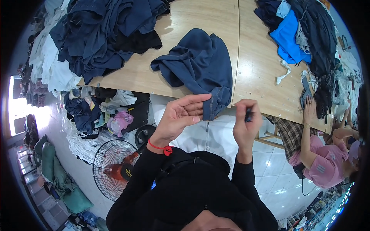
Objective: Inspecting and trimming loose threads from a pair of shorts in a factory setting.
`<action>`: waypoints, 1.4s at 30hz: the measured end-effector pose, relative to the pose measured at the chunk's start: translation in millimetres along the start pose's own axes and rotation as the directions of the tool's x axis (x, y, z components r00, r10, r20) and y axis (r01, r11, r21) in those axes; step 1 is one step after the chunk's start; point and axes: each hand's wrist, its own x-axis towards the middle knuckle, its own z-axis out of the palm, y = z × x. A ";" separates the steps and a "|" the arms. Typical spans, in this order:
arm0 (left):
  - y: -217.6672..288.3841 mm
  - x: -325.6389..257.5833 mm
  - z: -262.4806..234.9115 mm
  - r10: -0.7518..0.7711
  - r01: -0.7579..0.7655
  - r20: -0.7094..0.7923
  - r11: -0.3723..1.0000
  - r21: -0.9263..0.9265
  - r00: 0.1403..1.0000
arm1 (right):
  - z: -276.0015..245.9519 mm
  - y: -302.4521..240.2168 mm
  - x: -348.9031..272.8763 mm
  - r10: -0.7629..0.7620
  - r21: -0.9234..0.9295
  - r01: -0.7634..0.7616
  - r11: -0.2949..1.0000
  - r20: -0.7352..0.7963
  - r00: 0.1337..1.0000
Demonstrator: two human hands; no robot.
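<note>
A dark navy garment (pixel 204 63) lies bunched near the table's front edge. Its stitched, narrow end (pixel 211 107) hangs over that edge. My left hand (pixel 181 113), palm up with a red cord at the wrist, holds this end between its thumb and fingers. To the right, apart from the cloth, my right hand (pixel 247 121) is closed around a small dark object (pixel 248 114). Most of that object is hidden by the fingers, so its kind is unclear.
A heap of navy garments (pixel 104 30) covers the table's (pixel 208 15) far left. Blue cloth (pixel 289 40) and dark clothes lie at the right, where a person in pink (pixel 323 161) reaches onto the table. Beside my left arm stands a fan (pixel 115 169); loose cloth (pixel 83 111) is piled below the table.
</note>
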 end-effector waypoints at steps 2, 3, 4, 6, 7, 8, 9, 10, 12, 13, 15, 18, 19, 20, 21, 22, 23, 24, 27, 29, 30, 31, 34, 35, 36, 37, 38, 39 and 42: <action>3.3 1.2 0.6 0.001 -0.001 -0.003 1.000 -0.012 1.000 | -0.4 -5.3 -1.8 -0.004 0.026 0.002 1.000 0.089 0.996; 4.5 1.0 1.3 0.001 -0.001 -0.004 1.000 -0.023 1.000 | 4.2 -4.7 -2.4 -0.116 0.036 0.113 0.993 0.083 0.990; 5.4 0.0 0.7 -0.002 0.002 -0.002 1.000 -0.027 1.000 | 3.0 -18.2 -3.6 -0.079 -0.095 0.093 0.991 0.142 0.987; 7.2 -1.7 -1.7 -0.007 0.005 0.041 1.000 0.031 0.999 | 4.0 -16.7 -2.1 -0.125 -0.157 0.155 0.975 0.185 0.975; 7.1 -1.9 -2.1 -0.007 0.005 0.042 1.000 0.030 0.999 | 4.5 -15.6 -0.3 -0.169 -0.213 0.220 0.952 0.233 0.958; 7.0 -2.1 -2.3 -0.012 0.009 0.041 0.998 0.058 0.999 | 3.7 -18.2 2.6 -0.185 -0.232 0.237 0.943 0.226 0.957; 6.7 -3.4 -2.8 -0.017 0.013 0.037 0.996 0.088 0.999 | 2.6 -20.3 4.3 -0.185 -0.230 0.237 0.944 0.227 0.956; 6.8 -4.5 -2.6 -0.016 0.013 0.035 0.996 0.089 0.999 | 0.6 -22.3 6.1 -0.209 -0.225 0.271 0.936 0.265 0.941; 7.3 -6.4 -1.0 -0.003 0.000 0.027 0.991 0.134 1.000 | -0.9 -26.0 8.5 -0.235 -0.217 0.307 0.927 0.303 0.924; 7.3 -7.6 -1.2 -0.002 -0.001 0.026 0.991 0.135 1.000 | -1.1 -27.8 9.4 -0.221 -0.222 0.299 0.928 0.316 0.922; 7.6 -8.7 -1.3 -0.007 0.001 0.037 0.989 0.147 0.999 | -1.3 -27.5 11.0 -0.211 -0.228 0.295 0.928 0.331 0.920; 12.9 -9.1 3.3 -0.029 0.026 0.011 0.981 0.193 1.000 | -1.5 -24.0 13.3 -0.277 -0.232 0.358 0.904 0.319 0.907; 12.8 -8.9 1.8 -0.027 0.024 0.011 0.981 0.193 1.000 | -1.6 -23.5 13.1 -0.277 -0.232 0.359 0.904 0.322 0.905; 12.1 -8.5 -0.2 -0.028 0.022 0.030 0.983 0.182 0.999 | -1.7 -22.9 13.2 -0.276 -0.232 0.359 0.904 0.325 0.905; 12.4 -9.2 -1.0 -0.032 0.023 0.049 0.985 0.170 0.998 | -1.6 -23.6 13.2 -0.275 -0.231 0.357 0.905 0.325 0.905; 13.3 -9.3 -0.6 -0.034 0.025 0.047 0.985 0.170 0.998 | -1.5 -24.3 13.7 -0.276 -0.225 0.356 0.907 0.322 0.906; 14.5 -9.0 0.0 -0.024 0.015 0.056 0.987 0.160 0.998 | -1.5 -24.5 14.0 -0.276 -0.219 0.354 0.909 0.318 0.907; 14.9 -8.5 0.5 -0.015 0.005 0.064 0.989 0.149 0.998 | -1.9 -23.5 13.5 -0.272 -0.221 0.350 0.910 0.318 0.908; 14.6 -7.9 0.2 -0.034 0.026 0.059 0.991 0.129 0.998 | -1.8 -17.9 11.6 -0.242 -0.240 0.326 0.915 0.321 0.916; 15.2 -8.0 0.7 -0.038 0.031 0.056 0.992 0.120 0.998 | -1.1 -15.1 11.2 -0.226 -0.184 0.278 0.943 0.258 0.939; 15.7 -7.7 0.3 -0.035 0.029 0.051 0.993 0.115 0.998 | -1.7 -18.0 12.0 -0.200 -0.163 0.242 0.956 0.238 0.950; 15.6 -7.4 0.1 -0.036 0.030 0.048 0.993 0.115 0.998 | -1.9 -18.6 12.1 -0.199 -0.161 0.241 0.957 0.240 0.950; 13.4 -6.2 2.3 -0.053 0.051 0.008 0.985 0.162 0.999 | -1.5 -18.1 12.4 -0.225 -0.174 0.274 0.946 0.260 0.939; 12.5 -5.6 4.1 -0.037 0.036 0.000 0.987 0.159 0.999 | 0.0 -17.2 12.9 -0.248 -0.172 0.303 0.937 0.282 0.927; 11.8 -5.6 4.8 -0.021 0.022 -0.009 0.988 0.156 1.000 | 1.2 -15.9 12.8 -0.271 -0.169 0.331 0.928 0.303 0.914; 11.5 -6.0 4.0 -0.023 0.024 -0.009 0.987 0.156 1.000 | 1.5 -14.4 12.3 -0.270 -0.169 0.330 0.929 0.302 0.914; 11.1 -6.2 2.3 -0.037 0.036 0.002 0.989 0.144 0.999 | 1.2 -12.6 11.8 -0.271 -0.157 0.325 0.933 0.288 0.918; 11.7 -6.5 0.6 -0.048 0.046 0.013 0.990 0.134 0.999 | 0.8 -12.1 12.2 -0.275 -0.144 0.323 0.936 0.274 0.921; 8.8 -5.8 -5.9 -0.030 0.030 0.042 1.000 0.005 0.999 | -0.8 -6.9 10.6 -0.015 0.069 0.008 0.998 0.101 0.995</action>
